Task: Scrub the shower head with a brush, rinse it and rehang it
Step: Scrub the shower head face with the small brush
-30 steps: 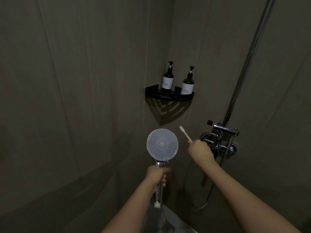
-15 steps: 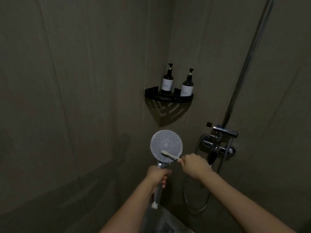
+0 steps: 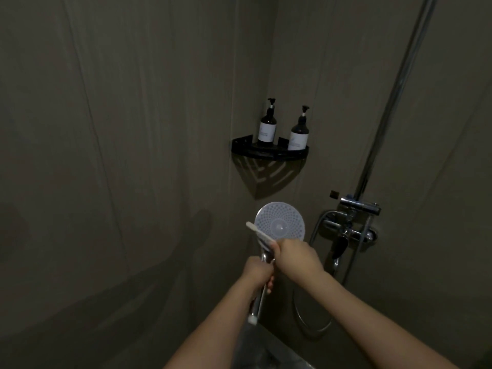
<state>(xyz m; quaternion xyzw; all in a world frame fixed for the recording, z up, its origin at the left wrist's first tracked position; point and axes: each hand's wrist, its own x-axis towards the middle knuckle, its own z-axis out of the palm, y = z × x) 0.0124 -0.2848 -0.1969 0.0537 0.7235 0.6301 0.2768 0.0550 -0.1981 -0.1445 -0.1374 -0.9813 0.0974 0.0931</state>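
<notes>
Left hand (image 3: 257, 272): grip clenched round the chrome handle of the shower head (image 3: 279, 222), held upright, spray face toward the camera. Right hand (image 3: 298, 258): grasping a white brush (image 3: 259, 231), laid across the face's lower left edge. Behind: wall mixer (image 3: 348, 230), corner shelf (image 3: 269, 151) carrying two pump bottles (image 3: 267, 129).

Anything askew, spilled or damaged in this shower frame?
Nothing stands out. The left hand grips the shower head, the right hand holds the brush against it, and both bottles stand upright.
</notes>
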